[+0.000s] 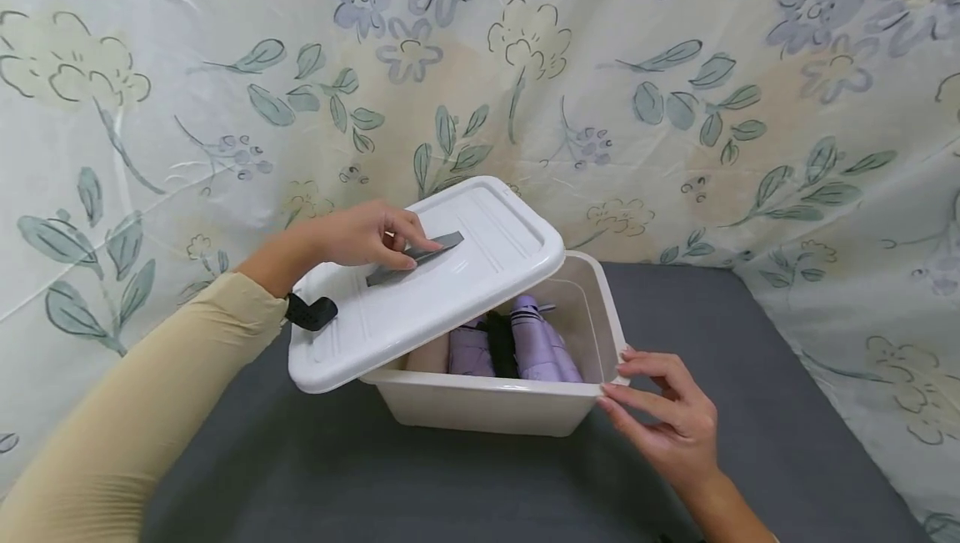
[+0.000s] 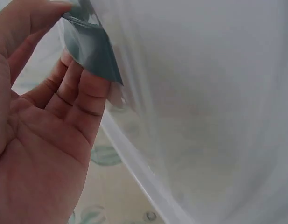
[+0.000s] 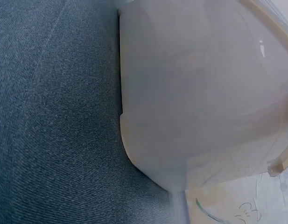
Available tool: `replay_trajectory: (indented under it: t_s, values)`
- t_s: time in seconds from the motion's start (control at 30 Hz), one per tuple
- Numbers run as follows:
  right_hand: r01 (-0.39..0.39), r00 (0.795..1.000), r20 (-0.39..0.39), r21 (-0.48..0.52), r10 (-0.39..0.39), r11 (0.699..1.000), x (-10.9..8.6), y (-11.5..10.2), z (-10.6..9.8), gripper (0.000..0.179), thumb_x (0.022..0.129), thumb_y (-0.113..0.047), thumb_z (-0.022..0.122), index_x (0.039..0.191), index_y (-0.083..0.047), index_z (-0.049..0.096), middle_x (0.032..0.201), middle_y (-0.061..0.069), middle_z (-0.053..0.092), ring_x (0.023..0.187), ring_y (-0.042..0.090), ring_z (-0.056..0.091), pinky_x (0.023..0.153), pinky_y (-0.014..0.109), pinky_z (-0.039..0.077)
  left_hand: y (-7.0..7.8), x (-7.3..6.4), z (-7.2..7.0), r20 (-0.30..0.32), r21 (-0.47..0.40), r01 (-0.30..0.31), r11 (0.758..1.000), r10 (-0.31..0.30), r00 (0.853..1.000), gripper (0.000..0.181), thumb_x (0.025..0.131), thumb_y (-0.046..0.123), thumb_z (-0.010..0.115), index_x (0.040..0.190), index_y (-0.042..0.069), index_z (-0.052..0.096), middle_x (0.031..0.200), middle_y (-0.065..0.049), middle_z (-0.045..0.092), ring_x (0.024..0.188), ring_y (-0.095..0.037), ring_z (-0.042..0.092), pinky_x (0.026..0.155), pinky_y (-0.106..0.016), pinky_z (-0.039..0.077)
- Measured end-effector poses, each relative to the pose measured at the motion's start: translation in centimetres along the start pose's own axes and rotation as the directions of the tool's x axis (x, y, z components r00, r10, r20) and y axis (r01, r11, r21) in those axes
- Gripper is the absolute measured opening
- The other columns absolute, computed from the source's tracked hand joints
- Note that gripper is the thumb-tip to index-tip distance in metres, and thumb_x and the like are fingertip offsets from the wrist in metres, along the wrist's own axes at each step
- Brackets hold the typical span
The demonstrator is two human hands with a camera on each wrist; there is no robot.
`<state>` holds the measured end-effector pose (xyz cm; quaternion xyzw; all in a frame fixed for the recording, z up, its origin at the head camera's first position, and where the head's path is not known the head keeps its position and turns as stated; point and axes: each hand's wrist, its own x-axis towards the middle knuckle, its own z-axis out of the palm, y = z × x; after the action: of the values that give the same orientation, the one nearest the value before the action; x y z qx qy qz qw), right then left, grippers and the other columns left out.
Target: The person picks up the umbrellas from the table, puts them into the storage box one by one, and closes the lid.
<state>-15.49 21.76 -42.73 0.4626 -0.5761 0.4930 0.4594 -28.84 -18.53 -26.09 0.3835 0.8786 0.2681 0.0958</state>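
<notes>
A white plastic lid (image 1: 480, 251) is tilted over the left part of a white storage box (image 1: 487, 405), its right end higher than its left. My left hand (image 1: 367, 234) pinches the grey handle (image 1: 416, 258) on top of the lid; the left wrist view shows the fingers around that handle (image 2: 94, 51). At the box's front right corner my right hand (image 1: 671, 418) grips the rim with its fingertips. Inside lie a purple folded umbrella (image 1: 531, 339), another purple item (image 1: 472, 351), a black item (image 1: 501, 344) and a beige item (image 1: 429, 355), all partly hidden by the lid.
The box stands on a dark grey cloth-covered surface (image 1: 675, 309). Behind and at both sides hangs a pale curtain (image 1: 570, 93) with flower and leaf prints. In the right wrist view the box wall (image 3: 204, 93) rises from the grey cloth (image 3: 64, 116).
</notes>
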Motion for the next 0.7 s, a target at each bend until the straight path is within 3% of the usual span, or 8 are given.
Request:
replay_trajectory:
  t_s: [0.43,0.7]
  values:
    - [0.027,0.999,-0.028,0.023,-0.027,0.999,0.1,0.2,0.1,0.02,0.079,-0.001,0.086,0.078,0.016,0.075,0.096,0.03,0.066,0.108,0.034,0.068,0.105,0.033,0.054,2.9,2.8,1.0,0.122,0.055,-0.032,0.998,0.025,0.992,0.037,0.092,0.009,0.074,0.127,0.021,0.074,0.1,-0.005,0.064,0.075,-0.019,0.053,0.066,-0.025,0.045]
    - [0.01,1.0,-0.019,0.028,-0.009,1.0,0.4,0.2,0.2,0.018,0.079,0.0,0.086,0.079,0.015,0.075,0.097,0.03,0.066,0.109,0.034,0.067,0.105,0.033,0.054,3.6,4.5,1.7,0.181,0.114,-0.066,0.991,0.045,0.982,0.038,0.094,0.01,0.072,0.13,0.023,0.072,0.102,-0.003,0.063,0.079,-0.017,0.052,0.071,-0.026,0.045]
